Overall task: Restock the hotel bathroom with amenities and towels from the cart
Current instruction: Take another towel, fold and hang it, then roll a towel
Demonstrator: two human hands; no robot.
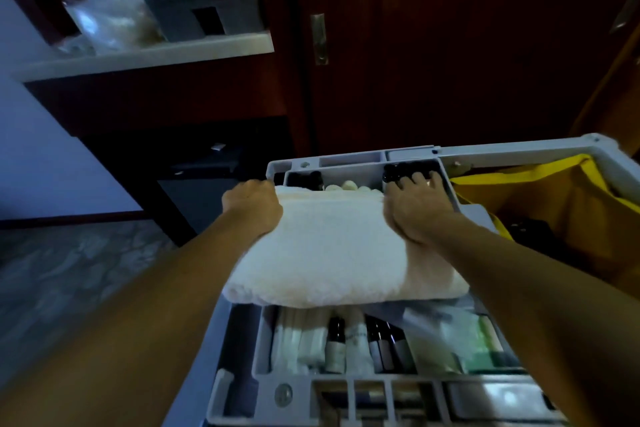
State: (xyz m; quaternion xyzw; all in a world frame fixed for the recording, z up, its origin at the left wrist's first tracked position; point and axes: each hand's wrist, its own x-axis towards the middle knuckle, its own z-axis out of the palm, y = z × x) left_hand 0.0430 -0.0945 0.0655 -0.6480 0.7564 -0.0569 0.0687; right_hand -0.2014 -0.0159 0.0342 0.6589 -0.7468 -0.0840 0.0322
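Note:
A folded white towel (332,253) lies across the top tray of the grey housekeeping cart (408,151). My left hand (252,206) grips the towel's far left corner, fingers curled over its edge. My right hand (414,210) presses on the far right corner, fingers spread toward dark bottles (403,170) in a back compartment. Below the towel, the near compartment holds white tubes (301,340) and small dark bottles (382,340). Whether the towel rests on the cart or is lifted is unclear.
A yellow bag (540,194) hangs on the cart's right side. A white counter (149,52) at upper left carries plastic bags and a grey box. Dark wooden doors (450,45) stand behind the cart. Patterned floor (69,274) lies at left.

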